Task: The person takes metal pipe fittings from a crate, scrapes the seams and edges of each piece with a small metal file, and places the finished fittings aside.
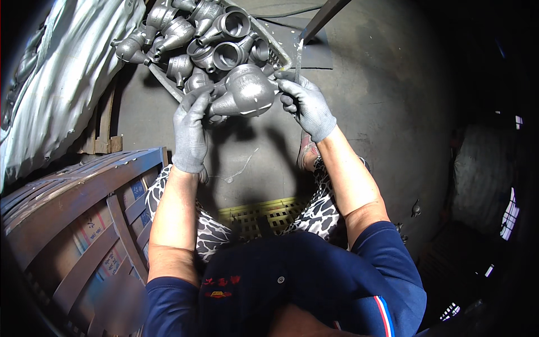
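Note:
A grey metal casting (251,92), bulbous with a tapered neck at its left, is held up in front of my knees. My left hand (192,121), in a grey glove, is closed on that neck. My right hand (307,104), gloved too, has its fingers curled round a narrow, flat, file-like metal tool (298,59) that points away from me. Its fingertips are at the casting's right end; whether they also touch it is hard to tell. Just beyond the casting, several similar castings (178,33) lie heaped in a crate (284,55), some with round openings facing up.
White woven sacking (73,62) bulges at the far left. A wooden slatted crate (84,194) stands close by my left arm. Under me is a yellow plastic crate (261,209). A dark metal post (325,19) rises beyond my right hand. A small dark part (416,208) lies on the floor at right.

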The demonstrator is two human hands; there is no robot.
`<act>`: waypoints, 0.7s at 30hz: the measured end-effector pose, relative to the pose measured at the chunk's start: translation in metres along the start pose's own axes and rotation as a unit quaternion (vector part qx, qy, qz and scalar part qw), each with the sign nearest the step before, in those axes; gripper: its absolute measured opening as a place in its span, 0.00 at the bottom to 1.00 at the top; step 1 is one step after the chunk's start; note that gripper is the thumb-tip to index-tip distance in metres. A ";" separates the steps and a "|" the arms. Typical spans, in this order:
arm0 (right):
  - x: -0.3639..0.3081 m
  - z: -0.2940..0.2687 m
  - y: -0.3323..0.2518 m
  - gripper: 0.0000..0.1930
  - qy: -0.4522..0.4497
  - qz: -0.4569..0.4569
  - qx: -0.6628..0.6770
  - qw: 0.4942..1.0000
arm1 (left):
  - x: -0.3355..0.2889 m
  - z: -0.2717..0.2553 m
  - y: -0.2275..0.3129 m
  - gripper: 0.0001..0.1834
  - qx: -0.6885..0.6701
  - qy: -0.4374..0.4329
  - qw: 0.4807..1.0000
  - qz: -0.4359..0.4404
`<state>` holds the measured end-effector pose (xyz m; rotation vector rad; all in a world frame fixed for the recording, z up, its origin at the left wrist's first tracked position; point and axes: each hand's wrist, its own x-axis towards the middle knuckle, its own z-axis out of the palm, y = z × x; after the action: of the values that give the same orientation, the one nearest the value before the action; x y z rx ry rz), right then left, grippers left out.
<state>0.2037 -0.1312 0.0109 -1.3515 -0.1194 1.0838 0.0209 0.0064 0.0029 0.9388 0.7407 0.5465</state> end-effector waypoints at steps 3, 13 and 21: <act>-0.003 0.003 0.002 0.12 -0.006 -0.035 -0.083 0.996 | 0.002 -0.003 0.002 0.17 -0.030 0.016 0.999 0.005; -0.011 0.005 -0.003 0.15 0.009 -0.045 -0.150 0.988 | 0.004 -0.009 -0.001 0.16 0.007 -0.005 1.000 -0.012; -0.016 0.008 -0.006 0.17 -0.027 -0.085 -0.140 0.986 | 0.011 -0.016 -0.013 0.15 0.017 -0.015 1.000 0.004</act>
<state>0.1934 -0.1356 0.0255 -1.5310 -0.4332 0.9854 0.0171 0.0158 -0.0184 0.9802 0.7206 0.5274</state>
